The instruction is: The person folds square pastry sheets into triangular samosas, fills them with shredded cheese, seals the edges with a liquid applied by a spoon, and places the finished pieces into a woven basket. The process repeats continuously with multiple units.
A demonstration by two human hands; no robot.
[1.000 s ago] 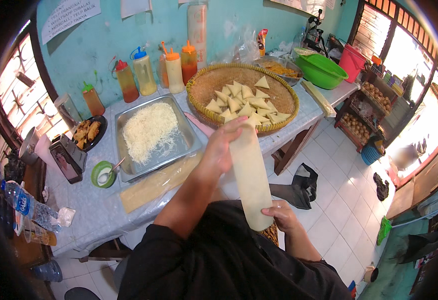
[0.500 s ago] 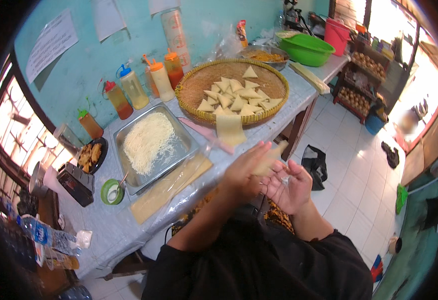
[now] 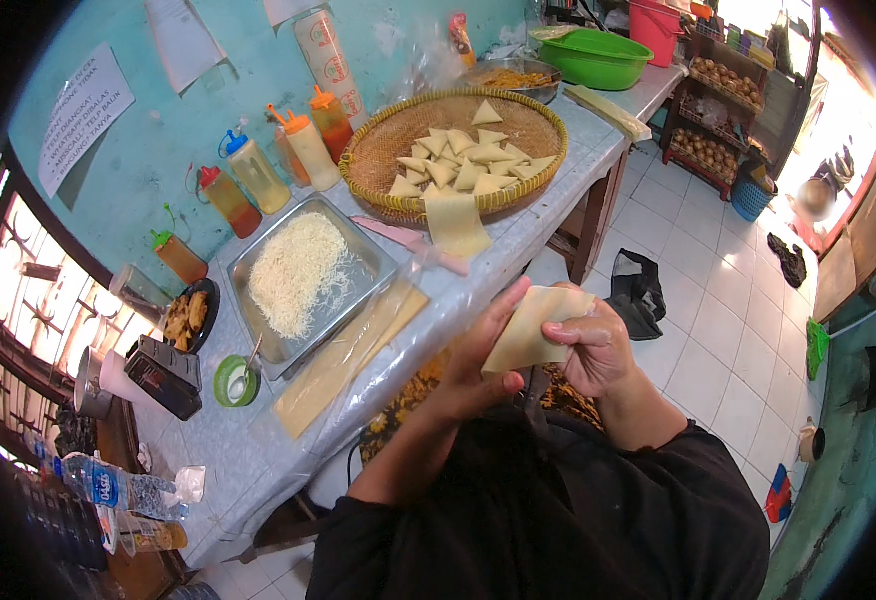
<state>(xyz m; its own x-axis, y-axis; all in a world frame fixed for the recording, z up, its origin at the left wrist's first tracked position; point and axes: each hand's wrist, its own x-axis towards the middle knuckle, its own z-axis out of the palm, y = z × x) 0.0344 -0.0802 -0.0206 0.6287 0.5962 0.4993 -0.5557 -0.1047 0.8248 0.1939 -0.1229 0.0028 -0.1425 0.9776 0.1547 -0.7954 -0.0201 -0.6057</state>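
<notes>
In front of my body, a folded, pale pastry wrapper [image 3: 520, 332] lies between my two hands. My left hand [image 3: 466, 365] cradles it on the palm, fingers stretched behind it and thumb low at its edge. With thumb and bent fingers, my right hand [image 3: 600, 345] pinches its right side. Any filling inside is hidden. Several folded pastry triangles [image 3: 465, 162] lie in a round woven tray [image 3: 358, 190], and a loose wrapper sheet [image 3: 456, 228] hangs over its near rim. A metal pan [image 3: 366, 272] holds pale shreds resembling grated cheese [image 3: 296, 275].
Left of the pan are a green bowl [image 3: 223, 380] of white paste with a spoon and a black plate [image 3: 208, 322] of fried food. Plastic-covered wrapper sheets [image 3: 343, 358] and a pink-handled knife [image 3: 408, 240] lie nearby. Sauce bottles [image 3: 258, 175] line the wall.
My right hand has come in from an open, palm-up pose and now pinches the wrapper. The wrapper has turned to show its broad side. The view has shifted slightly.
</notes>
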